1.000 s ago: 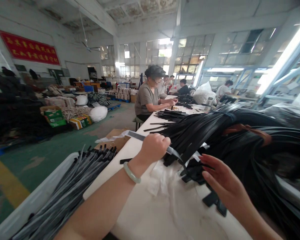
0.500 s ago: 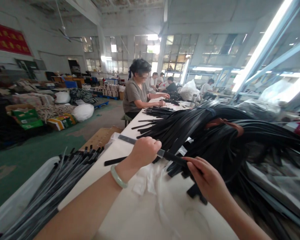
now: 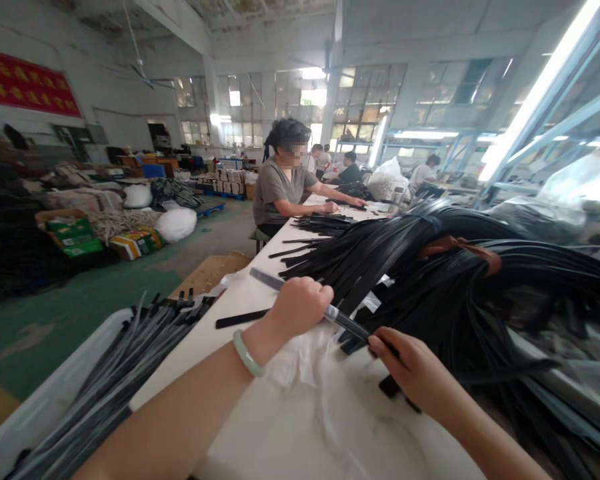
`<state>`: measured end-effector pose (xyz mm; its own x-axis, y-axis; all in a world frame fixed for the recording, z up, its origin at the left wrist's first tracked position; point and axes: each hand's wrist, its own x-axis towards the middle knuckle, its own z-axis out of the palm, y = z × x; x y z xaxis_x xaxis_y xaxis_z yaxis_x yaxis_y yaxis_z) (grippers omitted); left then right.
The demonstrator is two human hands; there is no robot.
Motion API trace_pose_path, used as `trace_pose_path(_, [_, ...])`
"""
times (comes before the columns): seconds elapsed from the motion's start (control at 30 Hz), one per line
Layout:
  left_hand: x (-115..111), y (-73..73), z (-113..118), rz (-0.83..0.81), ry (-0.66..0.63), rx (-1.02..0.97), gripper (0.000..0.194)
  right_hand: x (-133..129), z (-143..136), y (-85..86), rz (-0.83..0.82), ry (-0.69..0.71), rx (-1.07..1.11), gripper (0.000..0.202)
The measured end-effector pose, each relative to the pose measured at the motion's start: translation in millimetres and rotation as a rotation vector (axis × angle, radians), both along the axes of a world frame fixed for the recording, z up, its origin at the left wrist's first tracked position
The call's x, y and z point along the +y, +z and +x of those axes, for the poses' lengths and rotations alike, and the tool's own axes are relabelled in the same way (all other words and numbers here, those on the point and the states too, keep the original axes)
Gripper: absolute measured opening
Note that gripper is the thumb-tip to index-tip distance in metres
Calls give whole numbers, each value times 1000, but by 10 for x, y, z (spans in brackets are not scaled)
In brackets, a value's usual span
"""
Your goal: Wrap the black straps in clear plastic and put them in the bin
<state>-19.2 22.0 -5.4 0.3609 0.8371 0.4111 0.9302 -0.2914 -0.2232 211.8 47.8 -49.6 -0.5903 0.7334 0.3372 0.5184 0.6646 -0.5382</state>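
The white worktop is the largest thing here, and a big heap of black straps covers its right side. A pale container stands beside the worktop, full of greyish straps; they look already covered with translucent film, with dark ends showing. Loose whitish plastic lies in front of the person.

One strap is held above the worktop, between the two hands. It seems only partly covered: the part beyond the left hand looks grey under film, while the part toward the right hand looks darker. The left hand is curled into a fist around it; the right hand pinches it with thumb and fingers. I judge that many straps are done, this one is midway, and the heap remains. A short strap piece also shows near the left wrist.
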Motion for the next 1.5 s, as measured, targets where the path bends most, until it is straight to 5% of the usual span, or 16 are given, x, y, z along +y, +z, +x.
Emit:
trace_pose_path(0.13, [-19, 73, -122, 21, 65, -12, 11, 33, 10, 19, 51, -71, 26, 33])
trace_pose_path(0.37, [-126, -78, 310, -17, -125, 45, 11, -122, -90, 29, 42, -18, 71, 30])
trace_pose_path(0.63, [51, -1, -219, -20, 99, 6, 13, 137, 140, 37, -19, -22, -134, 26])
trace_pose_path(1.0, [-59, -73, 235, -105, -75, 37, 10, -104, -89, 125, -126, 94, 87, 24])
trace_pose_path(1.17, [28, 1, -35, -83, 43, 23, 9, 71, 90, 170, -83, 23, -136, 22])
trace_pose_path(1.27, [49, 52, -131, -70, 107, 19, 10, 125, 113, 155, -97, 10, -73, 22])
trace_pose_path(1.5, [-96, -41, 313, -145, -73, 72, 13, -101, -135, 48, -310, 113, 201, 25])
